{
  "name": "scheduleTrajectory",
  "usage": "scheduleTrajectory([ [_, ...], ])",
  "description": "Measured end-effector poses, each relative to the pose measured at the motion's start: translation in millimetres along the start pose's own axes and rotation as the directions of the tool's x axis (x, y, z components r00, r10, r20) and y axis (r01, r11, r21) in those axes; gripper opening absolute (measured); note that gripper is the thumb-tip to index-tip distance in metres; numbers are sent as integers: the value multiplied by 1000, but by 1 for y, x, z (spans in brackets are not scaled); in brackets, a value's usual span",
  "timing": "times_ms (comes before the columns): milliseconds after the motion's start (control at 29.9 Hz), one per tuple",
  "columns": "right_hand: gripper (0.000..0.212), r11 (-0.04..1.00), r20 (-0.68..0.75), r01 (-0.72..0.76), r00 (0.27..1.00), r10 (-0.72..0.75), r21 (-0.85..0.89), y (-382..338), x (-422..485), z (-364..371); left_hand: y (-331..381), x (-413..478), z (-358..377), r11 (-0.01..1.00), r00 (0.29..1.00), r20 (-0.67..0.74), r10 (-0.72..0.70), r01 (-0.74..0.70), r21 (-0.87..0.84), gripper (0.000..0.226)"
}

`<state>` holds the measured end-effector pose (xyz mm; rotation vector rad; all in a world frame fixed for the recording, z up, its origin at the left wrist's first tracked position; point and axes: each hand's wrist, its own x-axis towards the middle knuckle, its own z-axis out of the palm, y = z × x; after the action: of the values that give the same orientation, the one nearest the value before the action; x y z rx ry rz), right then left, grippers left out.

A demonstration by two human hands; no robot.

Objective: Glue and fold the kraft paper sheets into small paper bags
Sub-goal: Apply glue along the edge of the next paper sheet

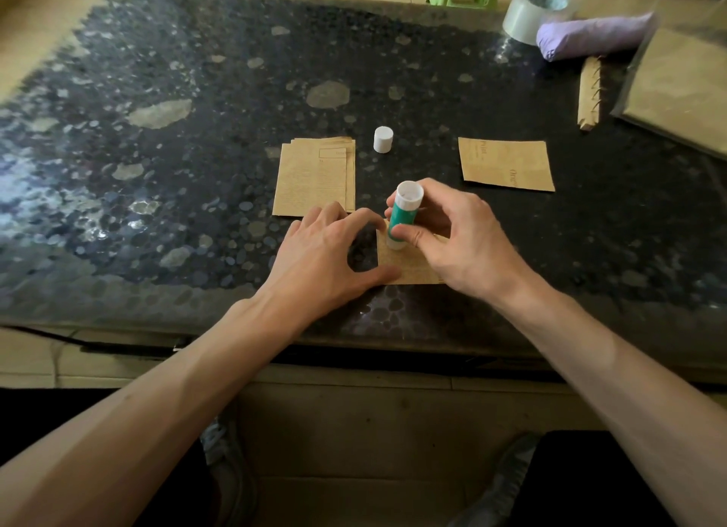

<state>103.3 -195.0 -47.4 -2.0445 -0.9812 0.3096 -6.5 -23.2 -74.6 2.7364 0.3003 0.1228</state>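
Forearms come in from the bottom edge, both hands meeting at the near-middle of the dark speckled worktop [157, 172].

Right hand [464, 243]: grip closed round a green-and-white glue stick [401, 219], thumb in front, fingers behind. The stick stands roughly upright with its lower end down on a kraft sheet [409, 267].

Left hand [326, 251]: nothing in the grip. Its fingers are arched and spread, with the thumb flat on the sheet's near-left corner and fingertips at its left edge, pinning it to the worktop.

The sheet lies flat, mostly covered by the hands.

Just behind the left hand is a stack of kraft sheets [314, 176], edges slightly fanned. The white cap [383, 139] stands upright beside the stack's far-right corner, off the stick. A single printed kraft piece [507, 164] lies flat further right, apart from the rest.

Far-right corner holds a tape roll [535, 11], a purple bundle [594, 34] touching it, a torn spiral-binding strip [589, 94] and a kraft pad [680, 90] under clear plastic.
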Motion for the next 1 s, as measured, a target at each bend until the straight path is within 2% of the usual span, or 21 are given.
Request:
scheduleTrajectory([
  [200, 29, 999, 10, 15, 1000, -16, 48, -1, -1, 1, 1, 1, -1, 1000, 1000, 9, -4, 4, 1, 70],
  [434, 37, 993, -129, -30, 992, 14, -117, 1, 3, 9, 2, 1, -2, 1000, 1000, 6, 3, -3, -14, 69],
  [568, 39, 992, -152, -47, 988, 29, -118, -2, 3, 10, 2, 1, -2, 1000, 1000, 7, 1, -1, -15, 68],
  [1002, 28, 998, 4, 14, 1000, -14, 65, 0, 1, 10, 0, 1, 1, 1000, 1000, -13, -8, 8, -11, 74],
])
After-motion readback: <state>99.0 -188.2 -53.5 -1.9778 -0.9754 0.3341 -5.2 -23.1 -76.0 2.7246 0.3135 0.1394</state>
